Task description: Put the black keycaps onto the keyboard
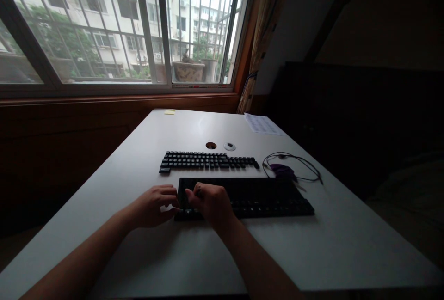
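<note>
A black keyboard (263, 193) lies flat near the front of the white table. Most of its upper part looks dark and bare, and keys show along its near edge. My left hand (159, 205) is at the keyboard's left end, its curled fingers and thumb holding the edge. Over the left part of the board, my right hand (213, 200) is closed in a pinch. What looks like a small black keycap (199, 192) is between its thumb and fingers, mostly hidden. Behind the board, loose black keycaps (194, 159) stand in rows, with one wider keycap (164, 170) at front left.
A coiled black cable (312, 168) and a purple cloth-like piece (282, 170) lie right of the keycaps. Farther back are a round table hole (211, 145), a white ring (229, 146), printed paper (263, 124) and a yellow note (169, 112). A barred window (114, 27) stands behind.
</note>
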The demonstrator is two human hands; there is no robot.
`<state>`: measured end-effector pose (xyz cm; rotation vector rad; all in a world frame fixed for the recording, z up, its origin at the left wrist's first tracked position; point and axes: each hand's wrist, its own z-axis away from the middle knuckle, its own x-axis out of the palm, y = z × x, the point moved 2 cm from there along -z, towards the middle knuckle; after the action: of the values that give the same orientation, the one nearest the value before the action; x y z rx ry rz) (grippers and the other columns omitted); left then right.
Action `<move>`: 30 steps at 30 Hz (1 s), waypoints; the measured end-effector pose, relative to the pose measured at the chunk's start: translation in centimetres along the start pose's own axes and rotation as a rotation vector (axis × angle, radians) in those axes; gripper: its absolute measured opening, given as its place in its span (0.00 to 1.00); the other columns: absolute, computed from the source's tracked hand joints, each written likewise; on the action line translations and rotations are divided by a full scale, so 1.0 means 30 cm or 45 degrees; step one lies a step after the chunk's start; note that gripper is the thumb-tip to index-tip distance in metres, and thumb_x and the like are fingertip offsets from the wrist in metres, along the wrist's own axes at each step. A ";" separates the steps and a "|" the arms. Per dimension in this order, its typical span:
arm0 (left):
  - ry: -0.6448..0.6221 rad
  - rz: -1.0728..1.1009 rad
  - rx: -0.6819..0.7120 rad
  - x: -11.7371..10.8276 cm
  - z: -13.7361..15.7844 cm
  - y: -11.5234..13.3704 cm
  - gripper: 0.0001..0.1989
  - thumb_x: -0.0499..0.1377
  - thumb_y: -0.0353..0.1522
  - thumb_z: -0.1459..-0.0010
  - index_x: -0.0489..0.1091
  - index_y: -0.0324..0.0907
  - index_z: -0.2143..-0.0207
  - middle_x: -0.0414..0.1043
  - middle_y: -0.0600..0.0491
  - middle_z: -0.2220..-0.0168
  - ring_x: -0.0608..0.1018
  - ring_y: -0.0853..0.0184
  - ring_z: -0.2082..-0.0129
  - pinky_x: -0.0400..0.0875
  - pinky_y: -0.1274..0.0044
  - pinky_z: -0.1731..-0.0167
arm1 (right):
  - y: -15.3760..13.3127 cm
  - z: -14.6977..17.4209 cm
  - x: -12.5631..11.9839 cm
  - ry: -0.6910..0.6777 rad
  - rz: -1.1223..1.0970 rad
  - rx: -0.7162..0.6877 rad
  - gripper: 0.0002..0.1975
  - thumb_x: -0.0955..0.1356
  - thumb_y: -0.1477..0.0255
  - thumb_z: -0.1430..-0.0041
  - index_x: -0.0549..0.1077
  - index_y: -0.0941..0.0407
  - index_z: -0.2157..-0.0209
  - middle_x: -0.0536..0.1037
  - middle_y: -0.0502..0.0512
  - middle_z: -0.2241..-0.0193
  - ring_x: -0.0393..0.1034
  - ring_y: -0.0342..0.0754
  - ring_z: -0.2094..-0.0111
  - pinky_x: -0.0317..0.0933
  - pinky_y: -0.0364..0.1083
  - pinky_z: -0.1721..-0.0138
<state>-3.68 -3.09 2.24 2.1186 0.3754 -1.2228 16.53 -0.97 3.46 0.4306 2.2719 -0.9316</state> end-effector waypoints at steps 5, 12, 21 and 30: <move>-0.015 -0.021 -0.008 0.011 0.005 -0.015 0.05 0.57 0.28 0.40 0.71 0.41 0.70 0.70 0.51 0.72 0.71 0.67 0.70 0.64 0.76 0.70 | 0.043 -0.007 -0.010 0.096 -0.074 0.202 0.22 0.66 0.58 0.36 0.66 0.55 0.80 0.69 0.47 0.84 0.62 0.40 0.82 0.51 0.41 0.76; -0.017 -0.049 -0.001 0.012 0.003 -0.016 0.08 0.56 0.28 0.39 0.69 0.41 0.72 0.69 0.52 0.73 0.70 0.67 0.71 0.63 0.75 0.71 | 0.008 0.002 0.035 -0.064 -0.032 -0.062 0.17 0.67 0.61 0.37 0.67 0.55 0.77 0.72 0.49 0.79 0.66 0.41 0.78 0.53 0.41 0.73; -0.038 0.004 -0.022 0.014 0.003 -0.019 0.09 0.56 0.29 0.37 0.70 0.40 0.72 0.69 0.51 0.73 0.70 0.68 0.72 0.63 0.76 0.71 | 0.065 -0.011 0.007 -0.102 -0.464 0.370 0.19 0.63 0.61 0.35 0.62 0.54 0.79 0.65 0.44 0.87 0.61 0.39 0.85 0.52 0.38 0.80; -0.001 0.006 -0.003 0.008 -0.001 -0.012 0.10 0.56 0.29 0.38 0.71 0.41 0.73 0.69 0.51 0.74 0.72 0.68 0.73 0.64 0.76 0.72 | 0.086 -0.004 0.042 0.035 -0.598 0.473 0.19 0.63 0.60 0.36 0.63 0.54 0.78 0.62 0.43 0.87 0.59 0.39 0.86 0.52 0.38 0.81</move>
<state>-3.74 -2.83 1.91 2.1156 0.3709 -1.2196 16.85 0.98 1.39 0.0557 2.2671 -1.6043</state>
